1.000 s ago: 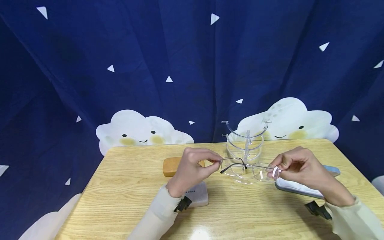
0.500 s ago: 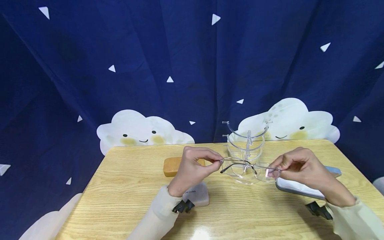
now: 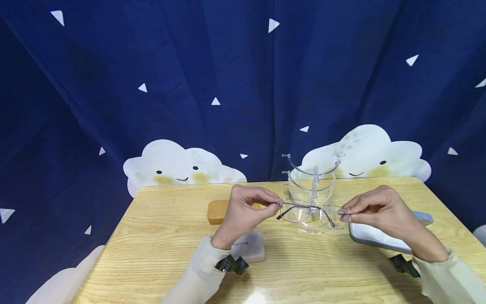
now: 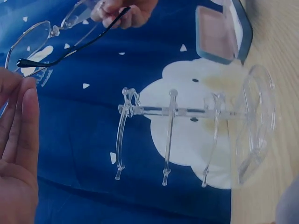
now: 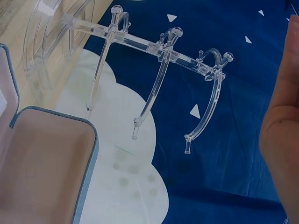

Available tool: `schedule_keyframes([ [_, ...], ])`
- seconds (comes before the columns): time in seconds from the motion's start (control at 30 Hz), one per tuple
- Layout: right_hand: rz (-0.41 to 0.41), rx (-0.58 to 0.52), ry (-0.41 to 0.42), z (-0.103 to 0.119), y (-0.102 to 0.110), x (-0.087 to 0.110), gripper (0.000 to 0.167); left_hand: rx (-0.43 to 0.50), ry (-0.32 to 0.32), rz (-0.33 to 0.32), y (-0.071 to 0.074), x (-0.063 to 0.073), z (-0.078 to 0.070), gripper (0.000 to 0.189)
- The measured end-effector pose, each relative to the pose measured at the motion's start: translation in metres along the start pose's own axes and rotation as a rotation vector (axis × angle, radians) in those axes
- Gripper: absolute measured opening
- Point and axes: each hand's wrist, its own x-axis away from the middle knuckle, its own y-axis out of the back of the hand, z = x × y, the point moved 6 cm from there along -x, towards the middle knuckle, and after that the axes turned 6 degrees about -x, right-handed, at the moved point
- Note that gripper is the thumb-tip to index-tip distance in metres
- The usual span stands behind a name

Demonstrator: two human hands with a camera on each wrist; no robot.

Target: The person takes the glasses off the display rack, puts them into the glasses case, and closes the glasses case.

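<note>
My two hands hold a pair of thin metal-framed eyeglasses (image 3: 300,206) with clear lenses and dark temple tips, up above the table. My left hand (image 3: 243,217) pinches its left end between thumb and fingers. At the other end, my right hand (image 3: 383,215) pinches the frame near the hinge. Both temples stick out from the frame; one dark temple tip (image 4: 35,63) shows close to my left fingers in the left wrist view. Overlapping the glasses in the head view is a clear tiered eyeglass display stand (image 3: 315,185). Its curved bars carry no glasses.
An orange glasses case (image 3: 217,212) lies behind my left hand, and a pale case with printed lettering (image 3: 252,249) is beneath the left wrist. An open case (image 5: 51,158) with pinkish lining and blue-grey edge sits at right. A dark blue curtain (image 3: 243,84) hangs behind the table.
The temple nearer my right hand has swung outward to the right, away from the other temple. My right hand has shifted slightly left; both hands still hold the eyeglasses.
</note>
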Motion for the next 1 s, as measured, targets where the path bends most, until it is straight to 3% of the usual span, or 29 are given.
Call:
schedule_keyframes([
  [0.23, 0.023, -0.024, 0.038, 0.002, -0.001, -0.002, 0.026, 0.107, 0.031, -0.009, -0.002, 0.000, 0.001, 0.002],
  [0.4, 0.028, -0.037, 0.031, 0.002, -0.001, -0.002, 0.026, 0.143, 0.043, -0.004, -0.003, 0.001, 0.003, 0.004],
  [0.57, -0.007, 0.015, -0.011, 0.001, 0.005, 0.002, 0.040, 0.009, 0.081, -0.006, -0.001, 0.001, 0.005, 0.003],
  [0.8, -0.039, 0.115, -0.072, -0.001, 0.012, 0.007, 0.047, -0.169, 0.220, 0.040, 0.000, 0.000, 0.012, 0.004],
  [0.87, -0.054, 0.143, -0.096, -0.001, 0.014, 0.008, 0.045, -0.211, 0.218, 0.060, -0.001, 0.000, 0.013, 0.003],
  [1.0, -0.092, 0.235, -0.137, 0.002, 0.018, 0.011, 0.041, -0.294, 0.151, 0.112, -0.006, -0.002, 0.014, 0.005],
])
